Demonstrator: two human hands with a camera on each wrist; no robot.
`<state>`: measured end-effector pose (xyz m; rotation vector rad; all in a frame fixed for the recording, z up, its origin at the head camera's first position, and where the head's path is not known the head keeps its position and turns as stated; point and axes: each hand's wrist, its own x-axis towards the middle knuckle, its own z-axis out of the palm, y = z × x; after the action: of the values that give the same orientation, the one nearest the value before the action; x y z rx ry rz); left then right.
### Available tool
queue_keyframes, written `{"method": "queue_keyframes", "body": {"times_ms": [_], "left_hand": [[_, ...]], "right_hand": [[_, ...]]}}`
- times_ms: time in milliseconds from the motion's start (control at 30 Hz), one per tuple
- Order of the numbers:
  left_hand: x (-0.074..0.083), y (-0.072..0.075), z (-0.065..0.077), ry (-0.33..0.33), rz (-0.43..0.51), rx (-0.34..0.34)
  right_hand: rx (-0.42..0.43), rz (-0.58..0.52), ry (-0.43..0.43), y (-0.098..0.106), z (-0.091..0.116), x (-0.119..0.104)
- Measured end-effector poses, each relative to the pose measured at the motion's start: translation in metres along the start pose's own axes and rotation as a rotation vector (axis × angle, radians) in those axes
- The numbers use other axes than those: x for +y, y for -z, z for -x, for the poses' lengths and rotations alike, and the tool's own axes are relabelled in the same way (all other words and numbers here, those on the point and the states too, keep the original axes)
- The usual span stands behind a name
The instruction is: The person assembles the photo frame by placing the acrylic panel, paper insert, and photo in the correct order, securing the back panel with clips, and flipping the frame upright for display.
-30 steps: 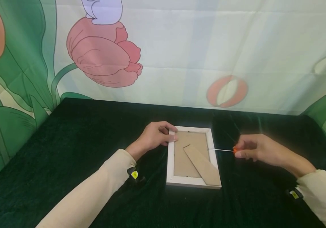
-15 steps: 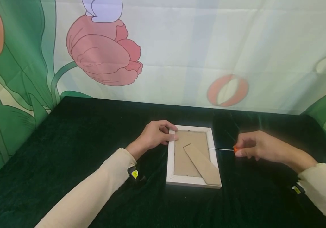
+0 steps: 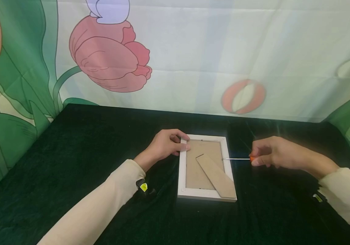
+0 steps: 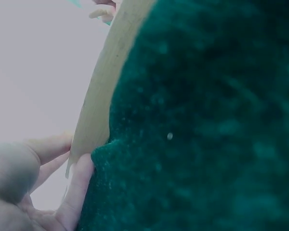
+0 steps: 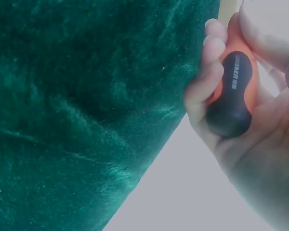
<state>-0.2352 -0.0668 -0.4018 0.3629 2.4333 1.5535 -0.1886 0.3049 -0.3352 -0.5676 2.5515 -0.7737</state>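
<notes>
A white picture frame (image 3: 182,177) lies face down, its brown backing board (image 3: 205,148) and slanted easel stand (image 3: 216,177) facing up. My left hand (image 3: 165,144) grips the frame's upper left edge, thumb on top; the left wrist view shows the fingers around the frame's side (image 4: 98,86). My right hand (image 3: 279,153) holds a screwdriver (image 5: 236,91) by its orange and black handle, fingers curled round it. The metal shaft (image 3: 237,159) points left across the frame's right side, and its tip sits at the inner edge beside the backing board.
Dark green velvet cloth (image 3: 101,153) covers the table under the frame. Behind it hangs a pale curtain (image 3: 178,68) printed with flowers and leaves. A small dark tab (image 3: 201,140) shows at the backing's upper edge.
My right hand and the screwdriver handle have risen slightly in the head view, while the tip stays at the frame's inner right edge. The left hand keeps its grip.
</notes>
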Motion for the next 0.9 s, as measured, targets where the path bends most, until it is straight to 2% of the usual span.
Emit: {"method": "queue_keyframes", "body": {"times_ms": [900], "left_hand": [[0.003,0.000,0.001,0.012,-0.013,0.005]], "right_hand": [[-0.050,0.086,-0.007,0.010,-0.007,-0.018]]}}
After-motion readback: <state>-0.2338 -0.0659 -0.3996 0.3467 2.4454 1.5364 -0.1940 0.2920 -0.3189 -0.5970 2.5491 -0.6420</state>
